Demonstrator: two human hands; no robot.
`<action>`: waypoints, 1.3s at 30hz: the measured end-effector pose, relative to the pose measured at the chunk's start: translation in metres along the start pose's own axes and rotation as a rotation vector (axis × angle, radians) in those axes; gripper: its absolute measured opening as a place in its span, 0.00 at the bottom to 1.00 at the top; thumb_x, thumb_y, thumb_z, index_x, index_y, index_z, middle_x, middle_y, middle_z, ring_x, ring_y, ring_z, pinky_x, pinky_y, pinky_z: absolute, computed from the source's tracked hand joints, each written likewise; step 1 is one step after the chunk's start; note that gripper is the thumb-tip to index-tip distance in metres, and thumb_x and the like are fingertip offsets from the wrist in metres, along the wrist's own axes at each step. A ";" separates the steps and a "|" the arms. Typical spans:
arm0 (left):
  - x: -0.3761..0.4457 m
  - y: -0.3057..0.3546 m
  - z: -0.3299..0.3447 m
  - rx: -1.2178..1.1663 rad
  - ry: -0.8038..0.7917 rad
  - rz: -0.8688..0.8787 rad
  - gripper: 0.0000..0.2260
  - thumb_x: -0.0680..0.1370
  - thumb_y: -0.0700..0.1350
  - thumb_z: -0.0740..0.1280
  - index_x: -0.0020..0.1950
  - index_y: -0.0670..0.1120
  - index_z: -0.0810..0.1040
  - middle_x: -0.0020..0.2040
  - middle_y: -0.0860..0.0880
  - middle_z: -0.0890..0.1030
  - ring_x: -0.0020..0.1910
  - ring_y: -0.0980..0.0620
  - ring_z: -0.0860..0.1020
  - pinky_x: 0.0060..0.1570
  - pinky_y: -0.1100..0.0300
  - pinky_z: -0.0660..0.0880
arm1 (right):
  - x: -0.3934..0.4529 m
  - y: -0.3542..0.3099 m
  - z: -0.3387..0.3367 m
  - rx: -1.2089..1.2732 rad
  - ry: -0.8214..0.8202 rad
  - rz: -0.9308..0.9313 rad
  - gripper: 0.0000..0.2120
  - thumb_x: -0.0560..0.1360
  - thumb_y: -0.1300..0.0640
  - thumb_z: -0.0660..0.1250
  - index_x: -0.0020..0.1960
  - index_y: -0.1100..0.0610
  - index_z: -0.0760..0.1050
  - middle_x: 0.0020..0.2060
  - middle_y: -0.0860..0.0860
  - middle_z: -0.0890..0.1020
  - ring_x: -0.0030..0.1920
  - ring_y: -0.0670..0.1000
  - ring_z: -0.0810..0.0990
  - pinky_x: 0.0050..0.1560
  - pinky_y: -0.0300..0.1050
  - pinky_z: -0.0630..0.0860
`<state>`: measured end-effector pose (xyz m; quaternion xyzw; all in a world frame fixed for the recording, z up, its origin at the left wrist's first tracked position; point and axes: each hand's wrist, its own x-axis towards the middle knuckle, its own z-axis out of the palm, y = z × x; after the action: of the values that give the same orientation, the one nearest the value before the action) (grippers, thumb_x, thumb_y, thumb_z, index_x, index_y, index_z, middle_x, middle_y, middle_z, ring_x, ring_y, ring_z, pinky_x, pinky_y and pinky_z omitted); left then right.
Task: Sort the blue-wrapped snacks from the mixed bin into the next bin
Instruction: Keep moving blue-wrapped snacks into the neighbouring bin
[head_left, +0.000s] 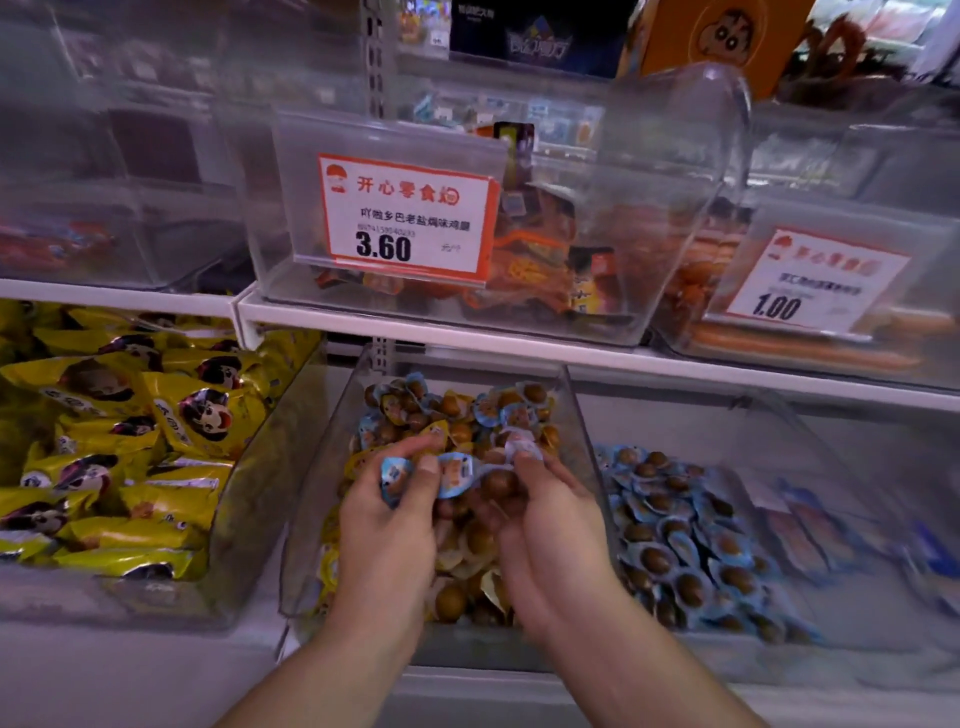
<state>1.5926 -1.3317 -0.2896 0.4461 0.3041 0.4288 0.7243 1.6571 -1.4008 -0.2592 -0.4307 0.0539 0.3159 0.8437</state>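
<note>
The clear mixed bin (317, 467) on the lower shelf holds small round brown snacks in blue and in yellow wrappers. Both my hands are inside it, over the heap. My left hand (387, 525) pinches several blue-wrapped snacks (426, 475) between thumb and fingers. My right hand (556, 535) grips a blue-wrapped snack (524, 447) at its fingertips, and brown snacks show under its palm. To the right, the neighbouring clear bin (769, 410) contains a pile of blue-wrapped snacks (685, 540) only.
A bin of yellow snack bags (130, 441) stands to the left. The white shelf edge (467, 332) runs above, carrying clear bins with price tags 3.60 (405, 218) and 1.00 (810, 280). Flat blue packets (831, 530) lie at the far right.
</note>
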 end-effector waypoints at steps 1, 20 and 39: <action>-0.001 -0.001 0.001 0.044 0.022 0.049 0.11 0.81 0.42 0.66 0.49 0.58 0.83 0.46 0.52 0.86 0.41 0.56 0.84 0.35 0.64 0.79 | -0.001 0.000 -0.003 -0.048 -0.005 0.037 0.12 0.80 0.61 0.65 0.61 0.64 0.78 0.52 0.62 0.84 0.45 0.56 0.84 0.37 0.47 0.80; -0.029 -0.005 0.024 0.722 -0.569 0.730 0.29 0.83 0.59 0.52 0.82 0.55 0.49 0.81 0.58 0.51 0.80 0.55 0.50 0.75 0.64 0.50 | 0.012 -0.083 -0.042 -0.113 -0.274 0.081 0.09 0.78 0.60 0.63 0.53 0.65 0.76 0.47 0.60 0.82 0.44 0.56 0.84 0.29 0.38 0.76; 0.045 0.000 -0.040 1.732 -0.387 0.460 0.37 0.73 0.66 0.39 0.76 0.53 0.66 0.77 0.49 0.65 0.77 0.47 0.61 0.75 0.48 0.57 | 0.068 -0.106 -0.071 -1.084 0.036 -0.800 0.09 0.77 0.61 0.66 0.48 0.49 0.82 0.44 0.43 0.85 0.44 0.35 0.81 0.43 0.25 0.72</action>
<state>1.5802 -1.2761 -0.3089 0.9469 0.2963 0.1021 0.0718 1.7853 -1.4669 -0.2551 -0.7853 -0.2618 -0.0460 0.5591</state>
